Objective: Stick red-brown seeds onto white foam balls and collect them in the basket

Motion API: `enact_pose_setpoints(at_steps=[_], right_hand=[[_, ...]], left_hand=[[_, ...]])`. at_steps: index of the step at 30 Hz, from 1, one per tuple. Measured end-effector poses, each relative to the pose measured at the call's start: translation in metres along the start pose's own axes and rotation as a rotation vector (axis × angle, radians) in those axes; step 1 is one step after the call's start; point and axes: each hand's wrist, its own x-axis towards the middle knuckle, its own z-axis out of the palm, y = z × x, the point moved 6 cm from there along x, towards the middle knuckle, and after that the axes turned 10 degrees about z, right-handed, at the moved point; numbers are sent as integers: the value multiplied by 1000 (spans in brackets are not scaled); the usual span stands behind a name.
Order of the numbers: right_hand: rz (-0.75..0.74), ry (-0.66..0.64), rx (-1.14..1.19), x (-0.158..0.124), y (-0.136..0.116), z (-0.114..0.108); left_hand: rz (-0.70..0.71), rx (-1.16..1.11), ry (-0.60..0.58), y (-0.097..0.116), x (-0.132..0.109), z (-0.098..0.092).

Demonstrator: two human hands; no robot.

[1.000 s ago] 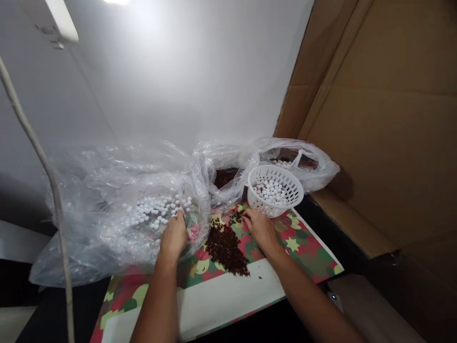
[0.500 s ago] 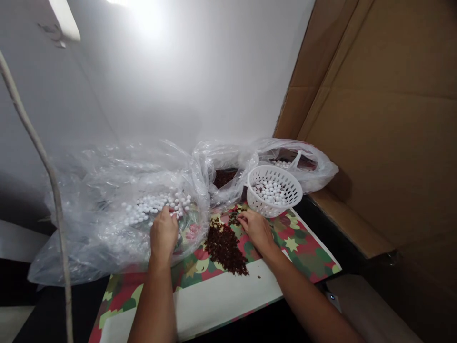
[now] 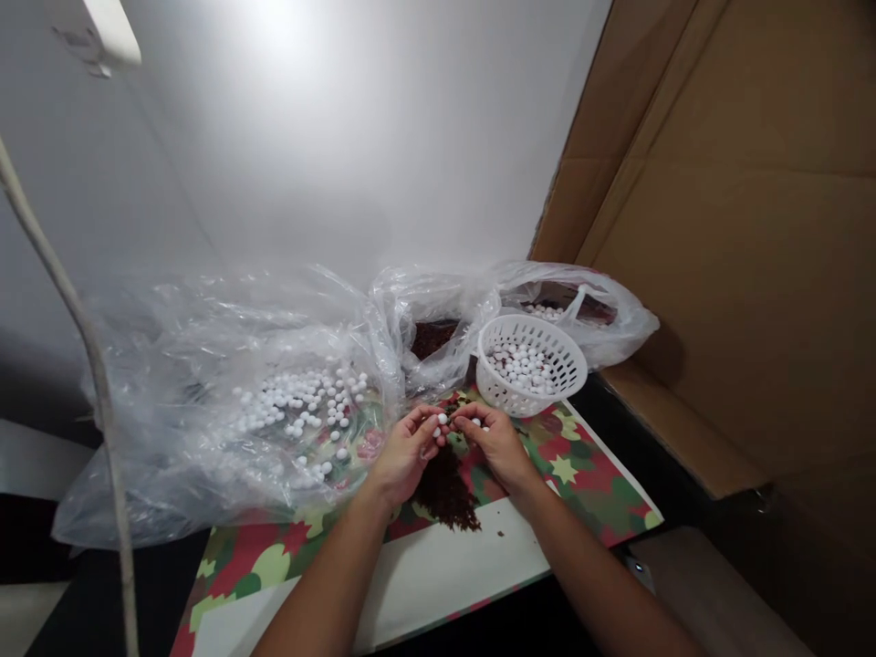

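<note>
My left hand (image 3: 405, 449) pinches a small white bead (image 3: 442, 420) at its fingertips, over a pile of dark red-brown bits (image 3: 446, 493) on the patterned mat (image 3: 589, 474). Fingers pinched, my right hand (image 3: 494, 440) meets it from the right, almost touching the bead; I cannot make out what it grips. Left of the hands lies a large clear plastic bag (image 3: 205, 401) with several white beads (image 3: 301, 406) inside. A white plastic basket (image 3: 530, 363) holding more white beads stands just behind my right hand.
A second clear bag (image 3: 431, 333) with dark bits and a third bag (image 3: 589, 310) sit behind the basket. Brown cardboard (image 3: 739, 274) walls off the right side. A white wall is behind, and a pale cord (image 3: 68, 310) hangs at the left.
My left hand left the big bag's white beads and came right to meet my right hand, now with a white bead in its fingertips. My right hand lifted slightly off the dark pile.
</note>
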Motion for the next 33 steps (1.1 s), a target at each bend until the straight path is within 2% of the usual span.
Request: enact_pose_setpoints(at_steps=[7,12,20,27,31,33], right_hand=[[-3,-57,-40,-4,-5,6],[-42,-78,-103,-6,-10,10],[-155,-10,-215,-9,-15,12],[-191,91,-368,-15,-17,9],[-194,108,-385,-13,-17,6],[-196,64,-314,-11,-16,6]], left_hand=[[-9,13,-46,0,1,-4],[54,46,-82,0,1,-2],[111,117,-14,-5,2,-6],[230,227,-11,-5,4,-7],[217,282,-36,-4,2,-5],[184,278,-54,-2,0,-1]])
